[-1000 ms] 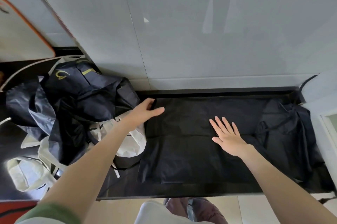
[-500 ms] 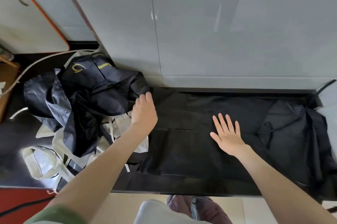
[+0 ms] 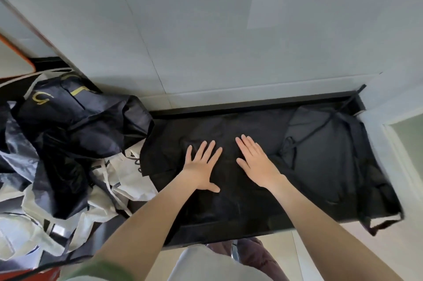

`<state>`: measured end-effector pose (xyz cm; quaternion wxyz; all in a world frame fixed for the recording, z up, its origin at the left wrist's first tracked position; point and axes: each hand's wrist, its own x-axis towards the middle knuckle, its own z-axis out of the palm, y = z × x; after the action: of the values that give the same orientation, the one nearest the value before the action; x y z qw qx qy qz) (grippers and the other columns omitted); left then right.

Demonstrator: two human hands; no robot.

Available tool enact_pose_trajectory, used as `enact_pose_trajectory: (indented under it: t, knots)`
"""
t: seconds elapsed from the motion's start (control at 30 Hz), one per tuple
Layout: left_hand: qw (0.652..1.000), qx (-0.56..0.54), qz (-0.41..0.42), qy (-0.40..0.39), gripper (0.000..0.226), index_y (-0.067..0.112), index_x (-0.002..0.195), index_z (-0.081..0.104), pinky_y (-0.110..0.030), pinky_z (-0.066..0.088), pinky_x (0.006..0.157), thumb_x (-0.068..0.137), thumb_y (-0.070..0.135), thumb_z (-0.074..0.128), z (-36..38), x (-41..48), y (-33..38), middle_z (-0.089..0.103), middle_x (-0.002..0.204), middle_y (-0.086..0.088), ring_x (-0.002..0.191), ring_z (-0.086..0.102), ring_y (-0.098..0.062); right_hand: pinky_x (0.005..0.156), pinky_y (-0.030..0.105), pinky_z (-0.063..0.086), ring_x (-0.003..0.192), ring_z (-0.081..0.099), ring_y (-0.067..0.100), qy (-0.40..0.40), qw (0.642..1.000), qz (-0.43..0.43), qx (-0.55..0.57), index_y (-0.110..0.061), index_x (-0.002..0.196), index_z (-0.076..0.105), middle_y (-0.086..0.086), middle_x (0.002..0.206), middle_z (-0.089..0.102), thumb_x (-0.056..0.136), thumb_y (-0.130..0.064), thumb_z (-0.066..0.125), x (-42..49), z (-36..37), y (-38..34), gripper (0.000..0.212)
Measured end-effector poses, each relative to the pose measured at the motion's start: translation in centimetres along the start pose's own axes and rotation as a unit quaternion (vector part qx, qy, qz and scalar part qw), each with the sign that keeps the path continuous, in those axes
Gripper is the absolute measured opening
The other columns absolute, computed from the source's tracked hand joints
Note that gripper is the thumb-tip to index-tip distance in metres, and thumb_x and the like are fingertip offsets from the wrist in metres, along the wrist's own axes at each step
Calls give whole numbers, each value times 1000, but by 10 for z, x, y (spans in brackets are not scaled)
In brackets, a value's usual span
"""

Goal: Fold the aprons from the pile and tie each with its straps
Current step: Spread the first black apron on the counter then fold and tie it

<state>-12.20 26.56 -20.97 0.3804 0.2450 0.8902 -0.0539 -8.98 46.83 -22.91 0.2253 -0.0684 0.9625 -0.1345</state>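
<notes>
From my remote seat I see the black apron (image 3: pixel 229 207) spread out across the dark desk (image 3: pixel 251 106), filling most of it from the centre to the right end. The cloth is matte black and hard to tell from the desk top. The middle lies fairly flat with faint creases and a soft ridge running across it. The right part looks greyer and more rumpled, with thin dark straps (image 3: pixel 312 134) crossing it and one strap loop (image 3: pixel 384 223) hanging off the front right corner.

My left hand (image 3: pixel 202 169) rests palm down on the middle of the apron, with its fingers straight and fanned and its thumb stretched out to the side. That grip is open and holds nothing. My right hand (image 3: pixel 256 164) lies just beside it, also palm down with the fingers straight and together, so that grip is open as well. The two hands are near each other but do not touch.

To the left, the pile (image 3: pixel 75 132) of aprons is a heaped tangle of shiny navy cloth with yellow markings. It sits over white cloth (image 3: pixel 128 180) with pale straps, and its edge is touching the left side of the spread apron. Grey wall tiles (image 3: pixel 229 28) rise behind the desk.
</notes>
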Motion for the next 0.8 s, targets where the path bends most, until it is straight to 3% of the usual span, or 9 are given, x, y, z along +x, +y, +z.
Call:
enact_pose_trajectory:
  t: [0.07,0.17,0.33,0.43,0.5,0.7,0.8]
  knots:
    - [1000,19,-6,-4,126,24,146,-30,-55,-15,113,76,66,66,-1,-1,-7,-36,154,1,143,-29,-25,116,32,-10,148,-11,16,12,998,32,-51,-24,150,-13,-2,162,-7,102,-48,8,-13,4,27,58]
    - [998,53,-11,-28,129,20,146,-30,-53,-12,114,75,61,70,-9,-4,-17,-36,154,2,143,-28,-24,118,42,0,149,5,20,45,992,89,-75,-24,151,-1,-2,161,9,90,-61,-16,-31,6,57,72]
    - [990,110,-30,-88,136,18,145,-31,-53,-7,116,72,44,80,-22,-4,-13,-38,152,0,143,-28,-25,119,39,-3,150,-2,17,56,992,96,-56,-27,147,-13,-6,161,-4,79,-64,-27,-39,4,89,78]
    - [988,115,-40,-98,132,20,146,-30,-53,-4,118,76,32,80,-27,-5,-11,-37,153,-2,144,-26,-26,119,40,-2,150,-4,15,49,993,87,-69,-28,145,-16,-9,161,-6,99,-53,3,-38,1,95,56]
    - [988,109,-36,-103,129,21,146,-30,-52,-3,119,78,29,79,-26,-7,-10,-37,153,-3,143,-27,-26,119,42,-3,149,-8,13,39,991,102,-75,-28,145,-20,-12,159,-13,104,-45,17,-40,0,99,58]
    - [991,99,21,-88,123,23,149,-25,-49,-7,117,80,27,77,-23,-10,-6,-34,154,-2,144,-27,-24,118,47,-3,149,-9,11,30,988,139,-66,-24,143,-23,-8,162,-7,103,-44,20,-55,-1,116,61]
    - [987,152,-1,-60,118,26,150,-22,-50,-9,117,82,22,74,-24,-13,-11,-29,157,-5,145,-23,-25,118,48,-5,149,-9,12,29,987,138,-81,-25,144,-22,-8,162,-7,103,-44,20,-57,-5,122,61]
